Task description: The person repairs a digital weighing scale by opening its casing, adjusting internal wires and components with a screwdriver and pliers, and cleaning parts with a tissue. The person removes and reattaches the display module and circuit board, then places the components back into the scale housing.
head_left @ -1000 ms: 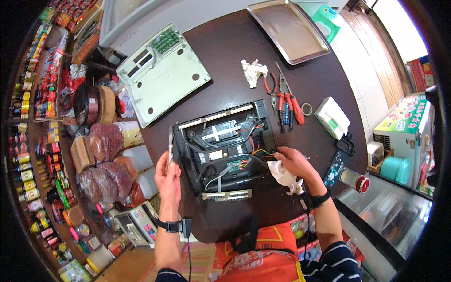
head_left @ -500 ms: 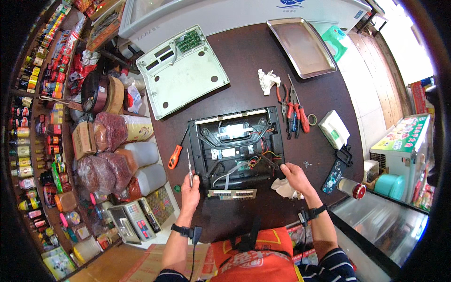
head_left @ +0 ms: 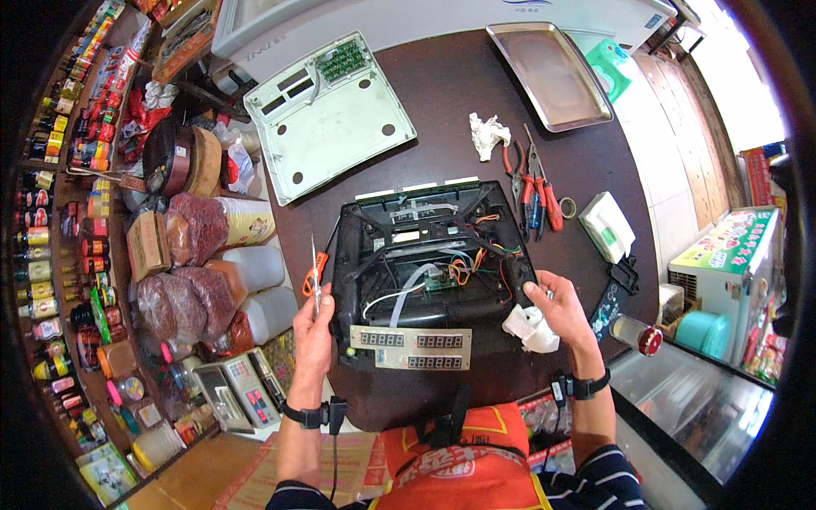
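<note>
The opened black base of a weighing scale (head_left: 416, 314) is tilted up between my hands over the table. My left hand (head_left: 313, 330) is closed at its left edge and also holds a slim, pointed metal tool (head_left: 316, 259). My right hand (head_left: 557, 304) grips the right edge, thumb on top. Inside the base are coloured wires and a small green circuit board (head_left: 440, 279). A display board with digit windows (head_left: 410, 348) hangs at the near side on a grey ribbon cable. Crumpled white tissue (head_left: 534, 329) lies against my right hand; I cannot tell whether it is held.
The pale green scale cover (head_left: 336, 140) lies upside down at the far left. An orange-handled screwdriver (head_left: 309, 274) is partly hidden beside the base. Pliers (head_left: 516, 183), more red-handled tools, a tape roll (head_left: 568, 206), a white box (head_left: 606, 228) and a metal tray (head_left: 548, 76) lie right.
The black base has been tilted, its near side raised toward me. The display board has swung to show its digit windows. My left hand has moved left and up slightly, my right hand slightly right.
</note>
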`<state>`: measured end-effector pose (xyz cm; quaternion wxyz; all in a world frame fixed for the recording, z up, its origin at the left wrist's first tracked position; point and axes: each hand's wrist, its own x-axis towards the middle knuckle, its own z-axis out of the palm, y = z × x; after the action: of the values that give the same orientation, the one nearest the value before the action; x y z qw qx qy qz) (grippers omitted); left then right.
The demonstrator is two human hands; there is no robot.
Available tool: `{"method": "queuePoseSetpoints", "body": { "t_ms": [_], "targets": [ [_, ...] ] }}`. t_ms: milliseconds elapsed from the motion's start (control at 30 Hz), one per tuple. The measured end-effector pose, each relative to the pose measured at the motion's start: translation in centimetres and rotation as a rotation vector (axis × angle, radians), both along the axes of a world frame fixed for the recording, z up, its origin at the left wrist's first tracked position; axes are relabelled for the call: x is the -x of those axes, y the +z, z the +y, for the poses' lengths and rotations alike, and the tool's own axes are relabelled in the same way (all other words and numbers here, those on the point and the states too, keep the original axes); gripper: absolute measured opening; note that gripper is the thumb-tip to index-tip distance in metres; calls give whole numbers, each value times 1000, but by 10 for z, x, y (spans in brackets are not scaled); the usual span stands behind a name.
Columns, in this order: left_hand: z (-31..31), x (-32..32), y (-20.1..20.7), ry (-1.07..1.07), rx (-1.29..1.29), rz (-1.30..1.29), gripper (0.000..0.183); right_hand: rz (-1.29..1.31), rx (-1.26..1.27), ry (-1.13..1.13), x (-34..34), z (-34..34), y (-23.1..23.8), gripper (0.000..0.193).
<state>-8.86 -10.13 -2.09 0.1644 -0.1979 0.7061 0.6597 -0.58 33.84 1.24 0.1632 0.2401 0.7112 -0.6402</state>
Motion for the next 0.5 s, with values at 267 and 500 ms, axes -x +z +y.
{"method": "queuePoseSetpoints", "body": {
  "t_ms": [267,500],
  "targets": [
    [8,23,25,69,-207,-64,48,37,19,-26,10,4,0,34],
    [4,23,20,31,-156,-50,48,41,11,-29,10,3,-6,34]
  ]
}}
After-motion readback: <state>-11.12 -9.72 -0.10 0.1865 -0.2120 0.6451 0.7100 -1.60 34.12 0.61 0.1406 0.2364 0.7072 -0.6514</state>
